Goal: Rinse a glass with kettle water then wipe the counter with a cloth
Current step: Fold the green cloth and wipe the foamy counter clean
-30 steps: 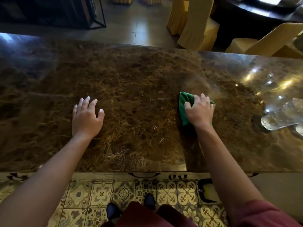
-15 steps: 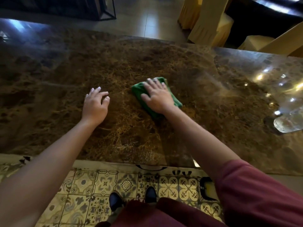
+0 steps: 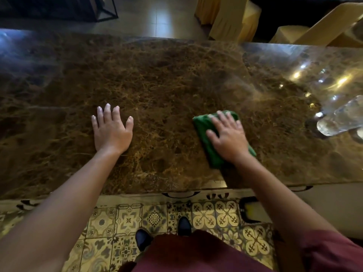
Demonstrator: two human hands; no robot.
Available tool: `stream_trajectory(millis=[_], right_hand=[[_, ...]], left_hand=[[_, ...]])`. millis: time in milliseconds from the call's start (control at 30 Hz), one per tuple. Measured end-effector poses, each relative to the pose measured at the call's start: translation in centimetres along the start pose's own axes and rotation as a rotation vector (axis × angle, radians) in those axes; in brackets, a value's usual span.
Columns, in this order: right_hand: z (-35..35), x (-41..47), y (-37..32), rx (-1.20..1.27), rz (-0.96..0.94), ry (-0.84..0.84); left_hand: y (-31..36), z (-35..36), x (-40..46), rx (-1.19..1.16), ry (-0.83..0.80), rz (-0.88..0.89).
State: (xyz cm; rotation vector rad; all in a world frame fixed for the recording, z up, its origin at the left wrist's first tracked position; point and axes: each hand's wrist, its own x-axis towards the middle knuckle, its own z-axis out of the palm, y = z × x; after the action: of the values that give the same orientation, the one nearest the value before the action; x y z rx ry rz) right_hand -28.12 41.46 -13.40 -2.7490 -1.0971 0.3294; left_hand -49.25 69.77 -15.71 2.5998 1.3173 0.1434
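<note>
A green cloth [image 3: 205, 128] lies flat on the dark brown marble counter [image 3: 167, 79], right of centre. My right hand [image 3: 228, 137] presses down on the cloth with fingers spread, covering most of it. My left hand [image 3: 111, 130] rests flat on the bare counter to the left, palm down, fingers apart, holding nothing. A clear glass [image 3: 341, 119] stands near the counter's right edge, apart from both hands. No kettle is in view.
Yellow-covered chairs [image 3: 233, 18] stand beyond the counter's far edge. Patterned floor tiles [image 3: 155, 218] and my shoes [image 3: 143, 237] show below the near edge. Bright reflections glint on the counter at the far right.
My right hand slid the cloth left toward the middle, then back right to where it now lies. My left hand stayed flat on the counter.
</note>
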Motion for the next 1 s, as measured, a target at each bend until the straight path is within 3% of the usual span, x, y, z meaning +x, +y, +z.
stream_trajectory(millis=[67,133,333,400,467,600,667,1000], right_hand=[[-1.0,2.8,1.5,0.027,0.148,0.03],[-1.4,4.6,0.4,0.03,0.18,0.008],[1.2,-3.3,-7.0,-0.026,-0.242,-0.081],[1.8,-6.7,-5.8,-0.028,-0.272,-0.062],[1.4,-8.1,-2.2,-0.041,-0.16,-0.028],[-0.8,-7.6,5.6,-0.04,0.258,0.047],[-1.0,-7.2,6.6,-0.002,0.351,0.066],[3.2,-7.9,-6.5,-0.006,0.121,0.108]], left_hand=[[0.2,-0.2,0.0,0.014,0.006,-0.002],[0.3,-0.3,0.0,0.017,0.011,-0.001],[0.6,-0.3,0.0,0.006,0.021,-0.028],[0.6,0.0,-0.1,0.009,0.025,-0.031],[0.4,0.0,-0.1,0.005,0.02,-0.032],[0.0,-0.4,-0.2,0.018,0.008,-0.033],[-0.2,-0.8,-0.3,0.019,-0.006,-0.026],[-1.4,-2.6,-0.5,-0.007,-0.097,0.072]])
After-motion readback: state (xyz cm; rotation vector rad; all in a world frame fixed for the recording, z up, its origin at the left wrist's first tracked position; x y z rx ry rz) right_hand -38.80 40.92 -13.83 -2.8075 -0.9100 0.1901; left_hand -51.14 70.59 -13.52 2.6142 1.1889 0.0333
